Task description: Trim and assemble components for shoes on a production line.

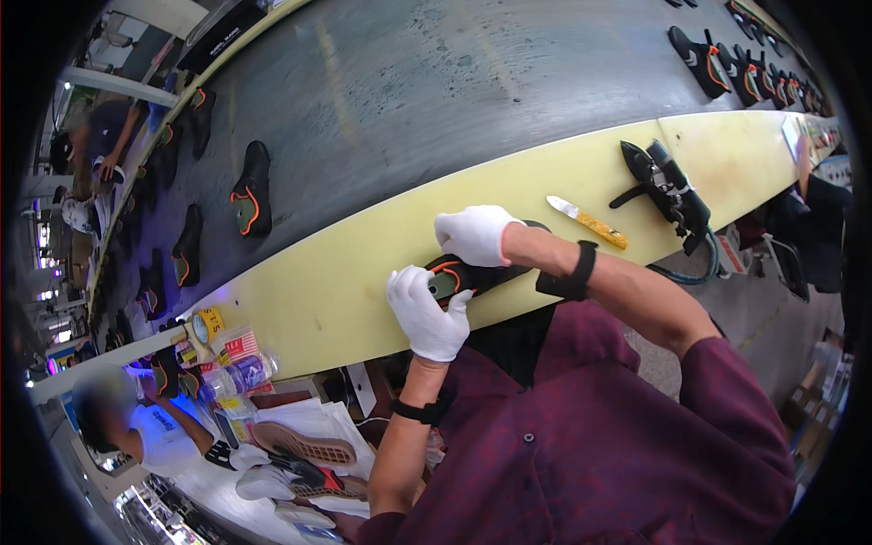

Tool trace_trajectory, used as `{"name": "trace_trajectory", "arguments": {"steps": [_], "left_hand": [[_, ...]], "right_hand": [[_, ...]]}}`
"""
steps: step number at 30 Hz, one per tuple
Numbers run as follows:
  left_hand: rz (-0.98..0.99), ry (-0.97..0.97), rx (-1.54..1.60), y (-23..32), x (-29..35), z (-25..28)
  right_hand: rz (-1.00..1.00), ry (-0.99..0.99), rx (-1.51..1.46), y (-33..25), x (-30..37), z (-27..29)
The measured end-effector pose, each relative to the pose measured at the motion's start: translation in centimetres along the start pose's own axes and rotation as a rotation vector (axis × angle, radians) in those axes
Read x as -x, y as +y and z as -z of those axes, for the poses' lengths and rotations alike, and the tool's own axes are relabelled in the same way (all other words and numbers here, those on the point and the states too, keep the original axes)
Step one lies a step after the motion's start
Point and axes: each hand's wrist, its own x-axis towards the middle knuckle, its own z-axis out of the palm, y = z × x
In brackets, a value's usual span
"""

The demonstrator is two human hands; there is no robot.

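A black shoe (487, 278) with an orange-edged collar and a green insole lies on the pale yellow bench strip in front of me. My left hand (427, 313), in a white glove, grips the shoe's collar end, with the thumb on the near side and the fingers on the far side. My right hand (476, 234), also gloved, is closed above the far side of the shoe. Its fingertips are turned away, so what they hold is hidden. To the right of the shoe lies a knife-like tool (589, 222) with a yellow handle and a pale blade.
A black device (668, 193) with metal fittings and a hose sits on the bench strip (345, 291) at right. Beyond is a dark conveyor belt (391, 100) with black shoes (252, 191). A tape roll (207, 322) and bottle (245, 374) stand at lower left. Co-workers are on both sides.
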Motion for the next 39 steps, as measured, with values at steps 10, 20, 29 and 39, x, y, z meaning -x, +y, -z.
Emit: {"name": "trace_trajectory", "arguments": {"steps": [10,20,29,39], "left_hand": [[0.000,-0.003,-0.006,0.2,0.1,-0.2],[0.350,0.001,0.500,-0.9,0.8,0.8],[0.614,0.318,0.560,-2.9,-3.0,-3.1],[0.576,0.285,0.743,-6.0,-7.3,-5.6]], "right_hand": [[0.148,0.741,0.128,8.3,4.6,-1.0],[-0.230,0.656,0.227,17.5,14.3,-3.9],[-0.266,0.201,-0.507,7.9,15.8,4.0],[0.325,0.063,0.582,4.1,11.6,5.3]]}}
